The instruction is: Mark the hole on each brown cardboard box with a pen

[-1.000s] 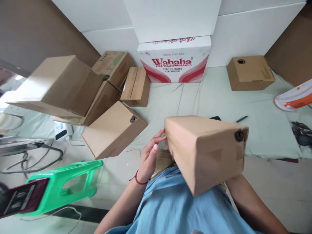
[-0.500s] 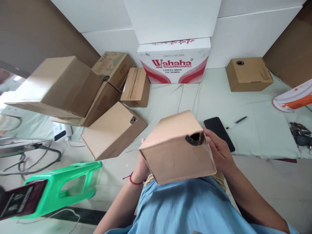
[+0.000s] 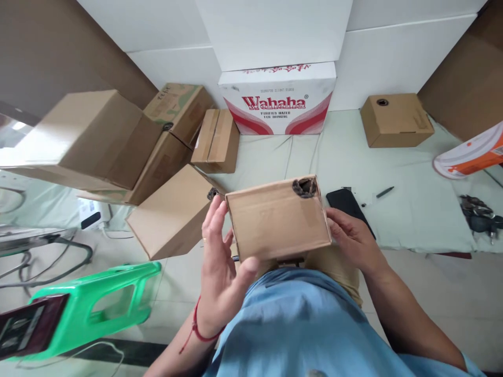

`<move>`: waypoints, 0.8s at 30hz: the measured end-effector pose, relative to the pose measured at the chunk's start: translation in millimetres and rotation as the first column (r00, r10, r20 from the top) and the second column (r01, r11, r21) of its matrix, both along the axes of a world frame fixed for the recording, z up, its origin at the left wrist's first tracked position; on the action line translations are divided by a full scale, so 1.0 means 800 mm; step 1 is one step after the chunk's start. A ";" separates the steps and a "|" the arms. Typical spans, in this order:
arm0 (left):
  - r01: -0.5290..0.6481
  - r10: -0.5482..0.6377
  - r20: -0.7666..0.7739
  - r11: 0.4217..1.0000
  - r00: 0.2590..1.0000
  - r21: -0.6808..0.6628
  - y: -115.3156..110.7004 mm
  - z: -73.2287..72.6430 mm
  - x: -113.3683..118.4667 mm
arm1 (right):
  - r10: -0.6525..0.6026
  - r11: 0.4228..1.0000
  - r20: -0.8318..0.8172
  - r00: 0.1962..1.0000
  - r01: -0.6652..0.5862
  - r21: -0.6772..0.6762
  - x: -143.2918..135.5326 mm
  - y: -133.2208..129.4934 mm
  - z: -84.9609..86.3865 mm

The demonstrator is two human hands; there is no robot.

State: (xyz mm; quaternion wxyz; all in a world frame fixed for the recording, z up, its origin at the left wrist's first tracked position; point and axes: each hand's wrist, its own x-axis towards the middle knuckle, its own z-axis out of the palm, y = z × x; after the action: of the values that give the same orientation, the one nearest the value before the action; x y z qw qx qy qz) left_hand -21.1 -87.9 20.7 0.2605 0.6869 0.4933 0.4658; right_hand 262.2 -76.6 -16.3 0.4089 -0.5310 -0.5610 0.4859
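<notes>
Well, the cardboard box (image 3: pixel 279 222) is between both hands (image 3: pixel 220 272).

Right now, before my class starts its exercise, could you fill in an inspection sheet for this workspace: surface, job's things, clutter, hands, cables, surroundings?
Surface: green cloth, creased.
Job's things: held box, brown, with a dark-edged hole at an upper corner.
Clutter: phone, partly behind the right hand; pen; Wahaha box at the back; brown boxes mostly at left.
Grips: right hand holds the held box's right side; left hand open at its left side, contact unclear.
Cables: white cable on the floor.
Surroundings: green stool at left; white panels behind.
</notes>
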 end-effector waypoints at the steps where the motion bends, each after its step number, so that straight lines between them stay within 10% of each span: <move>1: 0.009 -0.005 -0.091 0.999 0.996 0.044 0.003 0.002 0.001 | -0.017 1.000 0.023 1.000 0.017 0.021 0.005 0.002 -0.002; 4: 0.055 -0.017 -0.250 0.988 0.968 0.145 0.013 0.007 0.004 | -0.229 0.970 0.318 0.920 0.188 0.154 0.042 0.013 -0.011; 7: 0.039 0.062 -0.348 0.960 0.935 0.276 0.017 0.014 0.009 | -0.406 0.904 0.759 0.509 0.346 0.251 0.105 0.029 -0.022; 11: 0.066 0.120 -0.404 0.907 0.907 0.417 0.014 0.029 0.020 | 0.008 0.929 0.983 0.181 0.363 -0.075 0.177 0.047 -0.032; 20: 0.237 0.019 -0.601 0.909 0.799 0.343 0.019 0.033 0.049 | 0.268 0.937 0.960 0.087 0.209 -0.280 0.196 0.074 -0.031; 24: 0.264 0.011 -0.669 0.914 0.743 0.307 0.022 0.031 0.051 | -0.134 0.949 0.963 0.232 0.311 0.057 0.201 0.063 -0.015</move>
State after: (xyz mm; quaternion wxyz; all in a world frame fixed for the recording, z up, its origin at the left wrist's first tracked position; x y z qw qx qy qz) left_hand 19.8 -70.1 45.6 -0.0373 0.8759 0.4035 0.2618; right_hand 423.2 -26.4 -28.1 0.0115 -0.8179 -0.5737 0.0425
